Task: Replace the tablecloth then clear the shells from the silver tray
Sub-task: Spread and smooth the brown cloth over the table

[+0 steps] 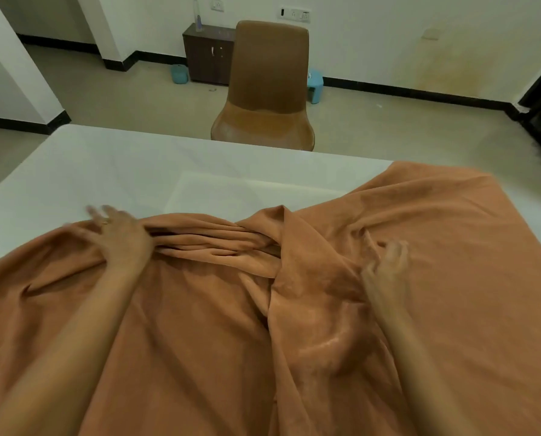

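An orange-brown tablecloth lies rumpled over the near half of a white table, bunched into folds in the middle. My left hand lies on the cloth's far left edge with fingers spread and straight, a ring on one finger. My right hand is on the cloth to the right of the folds, blurred by motion, its fingers loosely bent; whether it pinches fabric is unclear. No silver tray or shells are in view.
A brown chair stands at the table's far side. Behind it are a dark low cabinet, a blue bucket and a blue stool by the wall.
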`<state>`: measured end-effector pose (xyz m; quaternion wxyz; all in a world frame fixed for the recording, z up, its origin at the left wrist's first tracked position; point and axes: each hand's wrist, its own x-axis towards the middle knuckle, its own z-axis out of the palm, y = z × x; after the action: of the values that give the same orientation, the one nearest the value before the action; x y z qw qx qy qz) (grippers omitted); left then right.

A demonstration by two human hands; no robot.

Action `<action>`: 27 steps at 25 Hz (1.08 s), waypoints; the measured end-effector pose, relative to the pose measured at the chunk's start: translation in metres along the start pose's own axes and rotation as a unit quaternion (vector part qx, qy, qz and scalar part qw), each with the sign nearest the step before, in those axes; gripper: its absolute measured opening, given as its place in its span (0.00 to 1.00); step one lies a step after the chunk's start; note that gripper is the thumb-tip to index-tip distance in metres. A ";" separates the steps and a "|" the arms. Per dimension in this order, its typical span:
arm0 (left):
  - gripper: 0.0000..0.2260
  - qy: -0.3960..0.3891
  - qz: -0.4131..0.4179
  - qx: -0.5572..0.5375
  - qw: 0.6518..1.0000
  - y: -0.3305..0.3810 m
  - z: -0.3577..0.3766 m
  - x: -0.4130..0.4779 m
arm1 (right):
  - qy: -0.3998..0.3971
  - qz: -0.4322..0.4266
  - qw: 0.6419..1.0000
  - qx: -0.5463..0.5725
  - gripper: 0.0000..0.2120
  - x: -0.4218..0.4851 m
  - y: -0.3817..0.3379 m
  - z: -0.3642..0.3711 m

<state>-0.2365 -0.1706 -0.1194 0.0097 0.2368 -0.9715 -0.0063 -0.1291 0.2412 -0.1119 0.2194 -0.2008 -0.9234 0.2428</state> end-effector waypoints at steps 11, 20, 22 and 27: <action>0.30 -0.063 0.157 -0.105 0.980 0.042 0.046 -0.052 | -0.165 -0.028 0.968 0.185 0.07 0.048 -0.140 0.082; 0.28 0.059 -0.187 -0.136 0.971 -0.052 0.006 0.012 | -0.210 -0.001 0.952 0.224 0.15 0.074 -0.049 0.008; 0.24 0.152 0.013 -0.142 0.978 -0.024 0.006 -0.024 | -0.252 -0.022 0.951 0.179 0.24 0.052 -0.034 0.021; 0.39 -0.090 0.111 -0.088 0.986 0.023 0.040 -0.089 | -0.215 -0.009 0.976 0.043 0.37 0.007 -0.007 0.062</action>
<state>-0.1689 -0.1090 -0.1603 -0.0564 0.1238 -0.9843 -0.1122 -0.1680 0.2161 -0.1548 0.0260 -0.1261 -0.9392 0.3182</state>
